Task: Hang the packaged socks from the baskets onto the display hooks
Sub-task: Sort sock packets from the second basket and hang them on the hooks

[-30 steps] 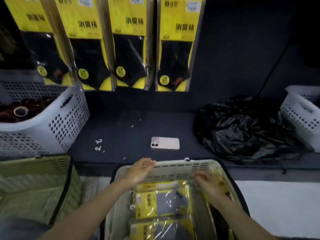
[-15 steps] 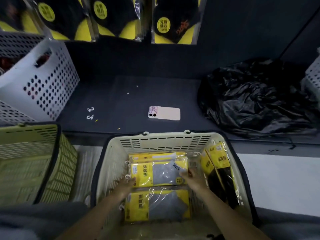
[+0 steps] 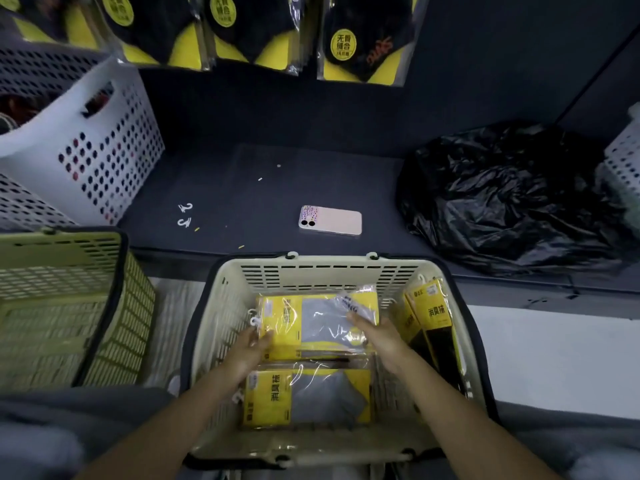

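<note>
A cream basket [image 3: 329,271] stands in front of me with yellow sock packs inside. Both my hands are in it, gripping a stack of grey-sock packs [image 3: 311,323]: my left hand [image 3: 251,344] holds its left edge by the white hangers, my right hand [image 3: 377,336] holds its right side. Another grey-sock pack [image 3: 308,396] lies nearer to me. Black-sock packs [image 3: 433,320] stand on edge against the basket's right wall. Hung black-sock packs [image 3: 363,39] fill the top of the view; their hooks are out of frame.
A phone [image 3: 330,220] and two loose white hangers [image 3: 185,214] lie on the dark shelf. A black plastic bag [image 3: 512,199] sits at right, a white basket [image 3: 86,140] at left, a green basket [image 3: 62,299] lower left, another white basket [image 3: 623,161] at far right.
My view tilted down from the hung packs to the basket. Both hands went from the basket's far rim down inside and closed on the stack of grey-sock packs, which has lifted slightly.
</note>
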`<state>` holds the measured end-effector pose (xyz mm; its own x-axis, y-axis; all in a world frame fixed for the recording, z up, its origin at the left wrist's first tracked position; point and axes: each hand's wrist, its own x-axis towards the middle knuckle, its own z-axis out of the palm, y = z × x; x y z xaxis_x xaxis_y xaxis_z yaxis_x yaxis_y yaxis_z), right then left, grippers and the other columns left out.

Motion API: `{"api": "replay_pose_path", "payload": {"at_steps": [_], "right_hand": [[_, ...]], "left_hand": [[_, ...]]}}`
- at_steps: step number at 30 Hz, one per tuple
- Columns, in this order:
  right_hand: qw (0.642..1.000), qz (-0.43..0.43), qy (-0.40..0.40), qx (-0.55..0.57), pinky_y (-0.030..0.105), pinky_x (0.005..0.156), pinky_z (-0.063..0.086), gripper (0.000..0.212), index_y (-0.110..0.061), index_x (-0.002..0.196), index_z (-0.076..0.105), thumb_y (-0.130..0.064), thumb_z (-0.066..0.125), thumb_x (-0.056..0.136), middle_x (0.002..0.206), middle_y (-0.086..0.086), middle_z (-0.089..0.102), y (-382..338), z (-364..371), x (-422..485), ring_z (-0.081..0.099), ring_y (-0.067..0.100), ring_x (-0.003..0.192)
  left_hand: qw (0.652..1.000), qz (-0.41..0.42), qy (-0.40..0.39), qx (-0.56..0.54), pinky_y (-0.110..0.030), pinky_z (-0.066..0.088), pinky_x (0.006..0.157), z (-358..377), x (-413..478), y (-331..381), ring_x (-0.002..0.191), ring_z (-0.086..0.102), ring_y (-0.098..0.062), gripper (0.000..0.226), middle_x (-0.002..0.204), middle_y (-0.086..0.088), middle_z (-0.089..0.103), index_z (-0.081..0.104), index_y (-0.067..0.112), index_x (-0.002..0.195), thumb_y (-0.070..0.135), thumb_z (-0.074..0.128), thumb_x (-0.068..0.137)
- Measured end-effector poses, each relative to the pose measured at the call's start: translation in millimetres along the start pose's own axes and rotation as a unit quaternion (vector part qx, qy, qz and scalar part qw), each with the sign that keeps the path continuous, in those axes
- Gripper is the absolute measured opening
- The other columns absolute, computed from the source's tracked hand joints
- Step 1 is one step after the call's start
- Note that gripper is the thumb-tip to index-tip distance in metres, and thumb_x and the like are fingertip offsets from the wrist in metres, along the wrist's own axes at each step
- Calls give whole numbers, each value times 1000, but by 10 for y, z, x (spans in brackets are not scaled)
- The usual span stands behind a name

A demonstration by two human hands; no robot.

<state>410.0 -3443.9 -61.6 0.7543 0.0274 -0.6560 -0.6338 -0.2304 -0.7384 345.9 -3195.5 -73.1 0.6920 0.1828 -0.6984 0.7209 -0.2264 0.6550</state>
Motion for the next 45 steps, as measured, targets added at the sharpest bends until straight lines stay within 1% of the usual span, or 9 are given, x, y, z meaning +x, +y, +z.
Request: {"api": "replay_pose_path", "payload": {"at_steps": [4,7,10,15,19,24,33,41,45], "right_hand": [[994,-67,-9,84,35,85,55,42,-10,111,68,-30,77,75,104,4,73,-448,-276,-319,69,19,96],[981,-92,3,168,37,88,56,39,-7,116,66,-20,73,80,105,7,74,-704,-470,-588,70,22,99],[964,-123,-14,236,42,89,55,43,-11,117,66,-25,71,77,111,10,72,-952,-559,-832,68,27,102],[954,-210,5,216,23,66,56,41,-17,118,63,-28,71,79,108,2,73,-1361,-585,-1138,72,14,92],[928,-315,118,159,20,89,43,59,-15,138,38,-14,67,86,133,-1,49,-1892,-830,-1268,51,11,119],[895,-430,66,102,19,81,54,40,-12,122,55,-17,67,84,113,2,67,-2600,-856,-1564,65,8,101],[879,-437,87,171,21,68,56,15,-9,101,64,-19,63,90,93,3,75,-3012,-960,-1660,72,14,85],[849,-433,225,203,40,83,48,15,-12,80,56,-15,57,95,90,11,60,-3826,-1539,-1624,55,24,85],[850,-457,218,145,42,82,50,6,-7,90,59,-11,57,93,89,11,63,-4162,-1594,-1597,59,23,83]], "left_hand": [[975,54,91,-195,-36,53,88,5,-245,393,109,60,-32,41,117,-18,62,52,2,120,19,68,86],[916,97,43,-386,-31,55,88,40,-462,768,90,66,-21,20,93,-11,68,55,2,98,10,67,85],[871,130,-41,-473,-31,43,101,142,-706,1229,100,63,-14,17,108,-7,66,53,5,100,16,62,88],[872,247,-82,-415,-27,56,81,257,-1046,1947,95,69,-13,14,104,0,73,62,18,106,19,58,92],[878,367,10,-307,-13,50,57,21,-1248,2464,73,69,-2,6,82,13,74,67,22,92,21,66,86],[862,454,31,-225,-11,50,58,-85,-1525,3031,78,68,2,20,81,18,73,66,29,93,22,77,77],[857,470,5,-212,-15,52,63,-89,-1692,3499,79,70,-3,27,86,10,75,69,21,99,38,68,78],[825,515,75,-220,-9,47,57,-573,-1671,3792,75,69,0,17,84,10,74,66,27,101,35,54,92],[816,527,97,-219,-29,48,71,-720,-1701,3905,79,63,-18,21,84,2,70,66,26,104,38,54,90]]}}
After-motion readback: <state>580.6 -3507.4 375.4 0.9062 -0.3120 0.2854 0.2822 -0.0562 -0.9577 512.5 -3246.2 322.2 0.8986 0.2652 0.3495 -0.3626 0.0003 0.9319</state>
